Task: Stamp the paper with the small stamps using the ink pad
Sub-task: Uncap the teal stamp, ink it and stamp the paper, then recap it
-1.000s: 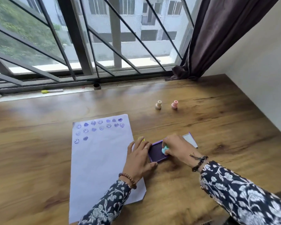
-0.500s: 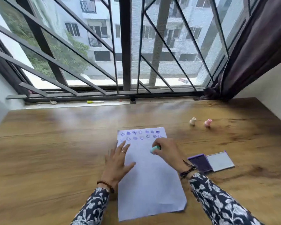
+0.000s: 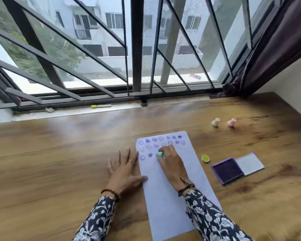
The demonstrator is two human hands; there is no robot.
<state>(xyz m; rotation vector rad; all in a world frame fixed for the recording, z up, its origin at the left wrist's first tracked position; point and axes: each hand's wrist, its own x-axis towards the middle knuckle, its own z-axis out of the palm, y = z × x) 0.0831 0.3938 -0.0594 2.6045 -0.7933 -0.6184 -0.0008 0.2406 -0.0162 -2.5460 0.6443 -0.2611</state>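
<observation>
A white paper sheet (image 3: 165, 197) lies on the wooden table, with rows of purple smiley and heart prints along its top. My right hand (image 3: 172, 164) is shut on a small teal stamp (image 3: 159, 154) and holds it down on the paper in the third row of prints. My left hand (image 3: 124, 168) lies flat with spread fingers, its thumb on the sheet's left edge. The purple ink pad (image 3: 228, 170) sits open to the right of the paper, lid folded back. A yellow smiley stamp (image 3: 205, 158) lies beside it.
A beige stamp (image 3: 215, 122) and a pink stamp (image 3: 231, 122) stand at the back right of the table (image 3: 59, 162). A yellow-capped marker (image 3: 101, 106) lies on the window sill. A white wall and a dark curtain (image 3: 268, 54) bound the right side.
My right hand carried the teal stamp from the ink pad to the paper and now presses it down. My left hand moved off the pad to the paper's left edge.
</observation>
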